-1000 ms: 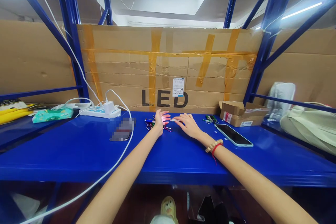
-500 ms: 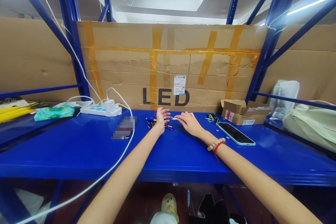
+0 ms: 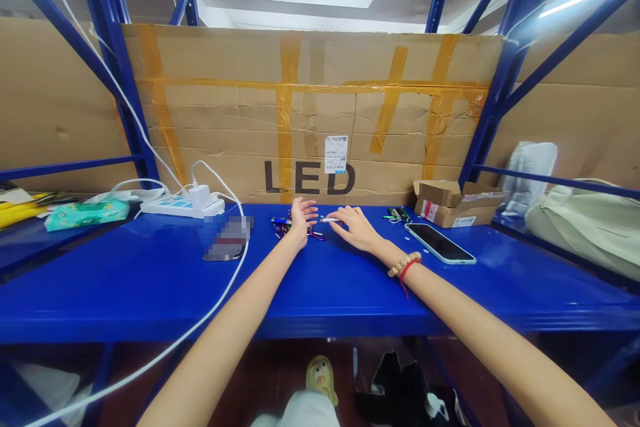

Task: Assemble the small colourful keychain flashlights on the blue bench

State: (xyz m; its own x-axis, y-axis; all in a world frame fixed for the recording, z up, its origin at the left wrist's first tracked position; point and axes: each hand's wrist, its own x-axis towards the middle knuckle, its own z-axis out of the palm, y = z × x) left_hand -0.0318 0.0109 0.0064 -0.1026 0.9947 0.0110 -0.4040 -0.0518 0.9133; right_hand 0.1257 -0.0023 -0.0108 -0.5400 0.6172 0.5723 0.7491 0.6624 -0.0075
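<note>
Your right hand (image 3: 356, 229) pinches a small white stick-like item (image 3: 330, 219) between thumb and fingertips, its free end pointing toward your left hand (image 3: 301, 219). The left hand is spread open, palm turned toward the item and holding nothing, and rests over a small heap of coloured clips and keyring pieces (image 3: 285, 227) on the blue table (image 3: 150, 280). You seem to be mid-check or mid-assembly with that item, just in front of the "LED" cardboard box (image 3: 310, 113). My guess is that the next move needs a steady pinch and careful aim at the heap, since the pieces are tiny and hard to tell apart from here.

To the right of the LED box lie a phone (image 3: 439, 243) face up, some green bits and a small open carton (image 3: 453, 203). To its left sit a white power strip (image 3: 183, 205) with a charger and cable, a second phone and a teal tissue pack (image 3: 85, 213). Blue racking uprights frame the bay under ceiling strip lights.
</note>
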